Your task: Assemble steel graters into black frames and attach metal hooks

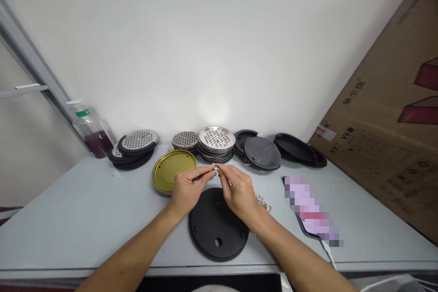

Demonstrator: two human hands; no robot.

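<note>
My left hand [188, 187] and my right hand [238, 189] meet at the fingertips above a round black disc [219, 228]. Pinched between them is a small shiny metal piece [215, 167], too small to make out its exact kind. The disc lies flat, with one round hole near its front edge and smaller holes at its sides; my right hand hides part of it. Loose wire-like metal pieces [263, 203] show behind my right wrist, partly covered. Left of my left hand lies a stack of gold-coloured round lids [171, 169].
Along the wall stand black-rimmed perforated discs [138, 141], stacked silver grater plates [217, 139], grey-black discs [262, 153] and black oval rims [297, 150]. A bottle of dark red liquid [97, 141] is far left. A blurred-out phone with a cable [311, 214] and a cardboard box [383, 146] are right.
</note>
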